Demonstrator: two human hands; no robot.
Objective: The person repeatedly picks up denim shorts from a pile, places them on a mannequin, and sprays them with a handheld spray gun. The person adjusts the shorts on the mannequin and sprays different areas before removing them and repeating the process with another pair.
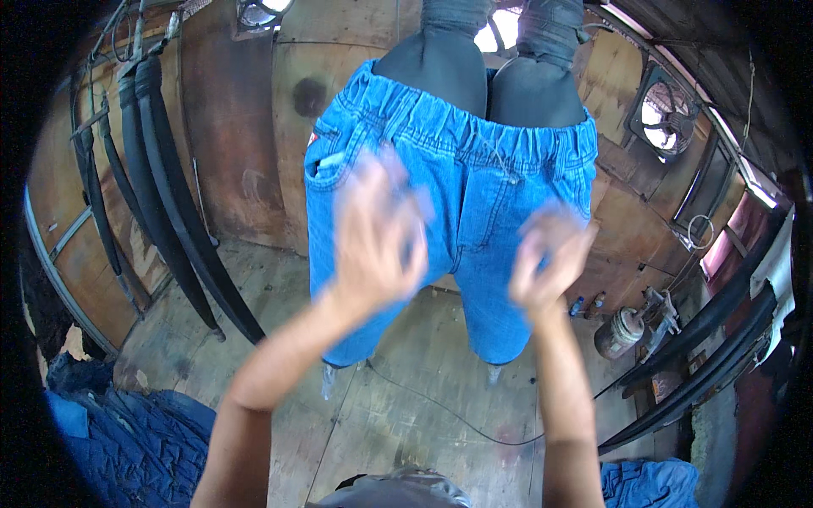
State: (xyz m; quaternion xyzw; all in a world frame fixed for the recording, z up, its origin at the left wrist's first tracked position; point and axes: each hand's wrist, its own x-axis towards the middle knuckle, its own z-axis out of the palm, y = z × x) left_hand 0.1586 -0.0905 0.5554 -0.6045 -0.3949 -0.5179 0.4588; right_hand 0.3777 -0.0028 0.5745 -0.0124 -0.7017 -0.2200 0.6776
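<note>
Left hand (383,233) and right hand (552,254) before blue jeans (442,190)
Grip cannot be told through blur; waistband (461,134) best kept level

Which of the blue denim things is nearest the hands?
The jeans at centre, on the dark form, just beyond the left hand and right hand. The left pile and right pile lie apart, lower down.

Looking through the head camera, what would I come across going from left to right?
Long black tubes hanging → blue jeans, with the left hand and then the right hand in front → round wall fan → pale ragged sheet.
</note>
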